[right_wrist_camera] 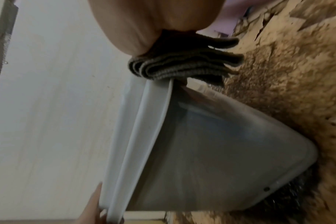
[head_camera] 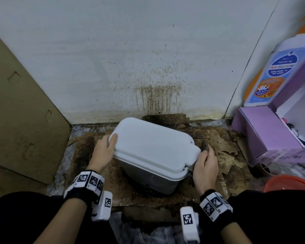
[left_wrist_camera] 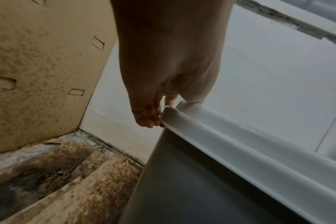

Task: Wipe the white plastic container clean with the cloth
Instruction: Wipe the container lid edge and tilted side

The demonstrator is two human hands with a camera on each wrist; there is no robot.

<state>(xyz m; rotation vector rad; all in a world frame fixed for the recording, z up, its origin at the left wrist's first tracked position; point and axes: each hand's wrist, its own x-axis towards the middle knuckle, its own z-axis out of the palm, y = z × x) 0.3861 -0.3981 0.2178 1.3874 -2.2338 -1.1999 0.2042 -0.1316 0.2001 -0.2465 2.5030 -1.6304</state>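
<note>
The white plastic container (head_camera: 153,148) stands tilted on stained cardboard, its lid on and its grey body (right_wrist_camera: 220,144) resting on one lower edge. My left hand (head_camera: 111,143) grips the lid's left end, thumb on top and fingers curled under the rim (left_wrist_camera: 239,144). My right hand (head_camera: 207,152) holds a folded dark grey cloth (right_wrist_camera: 182,65) against the right end of the lid, by its tab. In the head view only a tip of the cloth (head_camera: 206,147) shows above my fingers. The container's far side is hidden.
A large cardboard sheet (head_camera: 19,111) leans on the left. The white wall (head_camera: 157,99) behind carries brown drip stains. A purple box (head_camera: 264,131) and a wash bottle (head_camera: 271,76) stand at the right, and an orange-red basin (head_camera: 292,184) lies near my right arm.
</note>
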